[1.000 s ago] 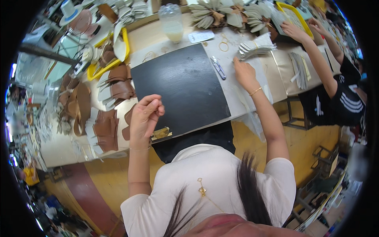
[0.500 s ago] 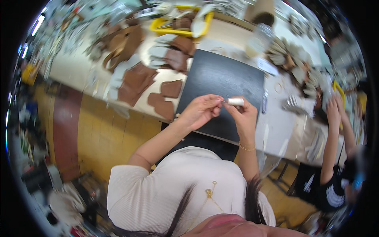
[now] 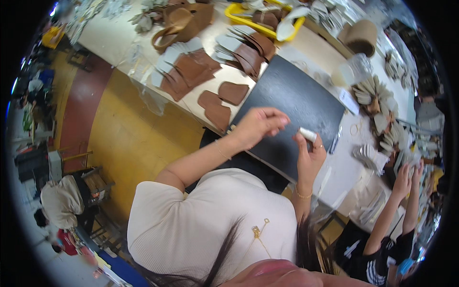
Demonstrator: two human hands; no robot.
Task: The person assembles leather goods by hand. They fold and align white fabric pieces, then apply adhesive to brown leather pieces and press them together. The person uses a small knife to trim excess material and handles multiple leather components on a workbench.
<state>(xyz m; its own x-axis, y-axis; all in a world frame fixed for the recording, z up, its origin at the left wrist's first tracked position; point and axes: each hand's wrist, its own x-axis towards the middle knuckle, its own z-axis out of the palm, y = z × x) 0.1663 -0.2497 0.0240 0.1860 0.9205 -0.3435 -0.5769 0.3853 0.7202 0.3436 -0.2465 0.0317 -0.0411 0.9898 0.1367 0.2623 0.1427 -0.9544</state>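
Observation:
Over the dark board (image 3: 296,91), my right hand (image 3: 309,155) pinches a small white cylinder (image 3: 307,134) between thumb and curled fingers. It resembles a thread spool, but I cannot tell for sure. To its left and slightly higher, my left hand (image 3: 260,126) hovers above the board's near left edge. Its thumb and fingertips come together; anything between them is too small to make out. A gap separates the two hands. Brown cut pieces (image 3: 217,115) lie on the table left of the board.
Fanned brown and pale pieces (image 3: 184,71) spread at the left, below a brown strap roll (image 3: 184,28). Behind stand a yellow basket (image 3: 234,20) and a cardboard tube (image 3: 361,38). A clear jar (image 3: 351,71) and pale stacked pieces (image 3: 373,98) sit right. A co-worker's hands (image 3: 406,177) work nearby.
My hands have moved apart: the left fingertips have left the white cylinder, which the right hand still holds, now tilted. The whole view has shifted and turned, with the table appearing farther right.

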